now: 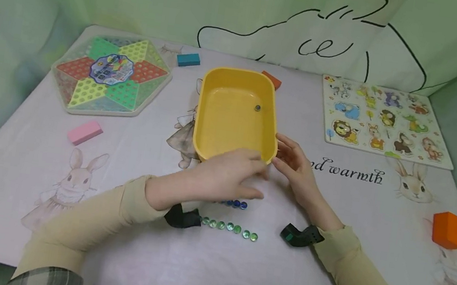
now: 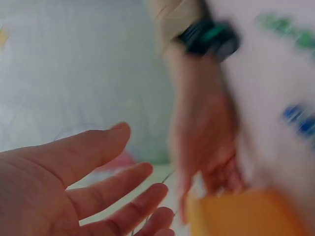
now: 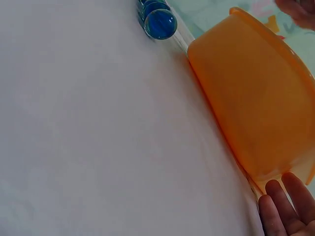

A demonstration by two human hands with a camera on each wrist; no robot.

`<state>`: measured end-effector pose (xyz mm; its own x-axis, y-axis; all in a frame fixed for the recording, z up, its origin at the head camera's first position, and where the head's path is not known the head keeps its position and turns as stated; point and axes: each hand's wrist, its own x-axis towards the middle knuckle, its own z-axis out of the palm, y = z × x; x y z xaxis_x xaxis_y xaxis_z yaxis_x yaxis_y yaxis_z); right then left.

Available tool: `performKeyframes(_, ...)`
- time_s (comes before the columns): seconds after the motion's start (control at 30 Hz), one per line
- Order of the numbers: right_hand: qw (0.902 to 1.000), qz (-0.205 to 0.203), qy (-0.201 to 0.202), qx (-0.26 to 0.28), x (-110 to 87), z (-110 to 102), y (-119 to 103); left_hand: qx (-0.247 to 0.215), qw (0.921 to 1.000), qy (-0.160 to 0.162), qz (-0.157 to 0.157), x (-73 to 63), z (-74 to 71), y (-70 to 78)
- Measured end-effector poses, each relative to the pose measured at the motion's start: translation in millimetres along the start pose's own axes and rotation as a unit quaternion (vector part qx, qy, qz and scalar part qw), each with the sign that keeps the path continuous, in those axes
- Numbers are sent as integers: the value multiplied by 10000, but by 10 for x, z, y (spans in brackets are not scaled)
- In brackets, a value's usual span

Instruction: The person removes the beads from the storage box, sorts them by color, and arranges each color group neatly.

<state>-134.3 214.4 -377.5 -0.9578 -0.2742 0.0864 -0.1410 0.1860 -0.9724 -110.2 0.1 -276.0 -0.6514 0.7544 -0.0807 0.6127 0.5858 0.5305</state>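
Observation:
A yellow tub [image 1: 234, 129] stands mid-table with one dark marble [image 1: 257, 108] in it. My right hand [image 1: 298, 171] touches the tub's near right corner from outside. Its fingertips [image 3: 275, 196] lie against the tub's lower wall in the right wrist view. Over the tub's near edge is my left hand [image 1: 228, 174], its fingers [image 2: 123, 187] apart and loosely bent with nothing between them. Nearer to me lies a row of green marbles [image 1: 229, 227]. Behind it runs a row of blue marbles [image 1: 236, 204], partly hidden by my left hand and wrist.
At the back left lies a Chinese checkers board [image 1: 112, 69]; an animal puzzle board [image 1: 387, 120] lies at the back right. Around them are a pink block [image 1: 85, 133], a blue block [image 1: 188, 59], a red-orange block [image 1: 272, 79] and an orange block [image 1: 448, 230].

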Motion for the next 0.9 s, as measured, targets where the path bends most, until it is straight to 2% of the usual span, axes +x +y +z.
performKeyframes(0.13,9999,111,10,-105,3,-31,-8,-307,9972,575,-369,269,-271,-123)
performKeyframes(0.2,9998,183,18,-126,4,-42,-9,-434,9938,810,-619,438,-360,-231)
performKeyframes(0.3,9996,252,23,-101,-6,-44,-7,-567,9894,971,-923,691,-438,-411)
performKeyframes(0.4,9995,309,29,-61,-27,-26,-3,-550,9869,912,-1212,898,-473,-563)
performKeyframes(0.53,9994,347,67,-28,-55,2,5,-492,9833,772,-1570,1084,-474,-702)
performKeyframes(0.67,9994,313,88,-85,-60,9,5,-290,9799,700,-1846,1212,-431,-805)
performKeyframes(0.9,9994,257,71,-198,-29,-4,-17,266,9734,371,-2245,1381,-325,-922)
